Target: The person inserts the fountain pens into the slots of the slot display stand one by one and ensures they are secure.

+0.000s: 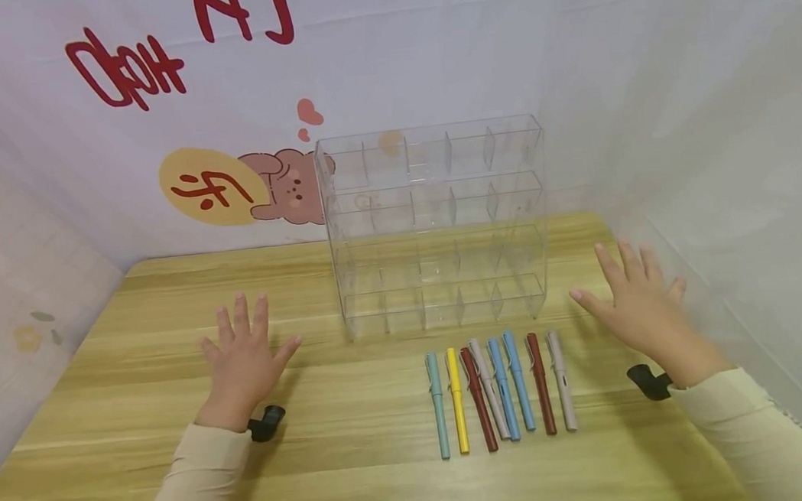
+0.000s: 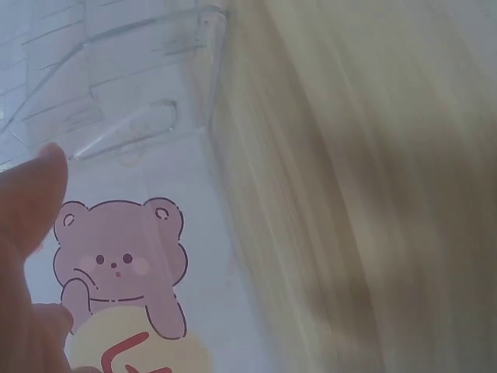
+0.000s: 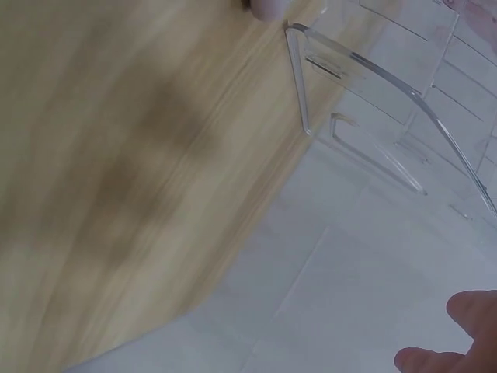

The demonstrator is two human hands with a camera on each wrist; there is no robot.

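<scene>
My left hand [image 1: 243,371], fingers spread, is over the left part of the table and holds nothing. On the other side my right hand [image 1: 642,312] is spread out too, nearest the grey pen [image 1: 563,380]. Between the hands lies a row of capped pens: a teal pen [image 1: 439,405], a yellow pen [image 1: 458,400], dark red ones, blue ones and another grey one, some touching or close together. Behind them stands a clear acrylic rack [image 1: 439,306] with several tiers and dividers. Its side edge [image 2: 217,70] shows in the left wrist view and its curved side [image 3: 419,105] in the right.
The wood-grain table [image 1: 332,477] runs back to a white printed curtain [image 1: 430,57] with a bear picture and red characters. Another pale curtain [image 1: 732,146] borders the right side. Black wrist mounts [image 1: 268,423] poke out beside both cuffs.
</scene>
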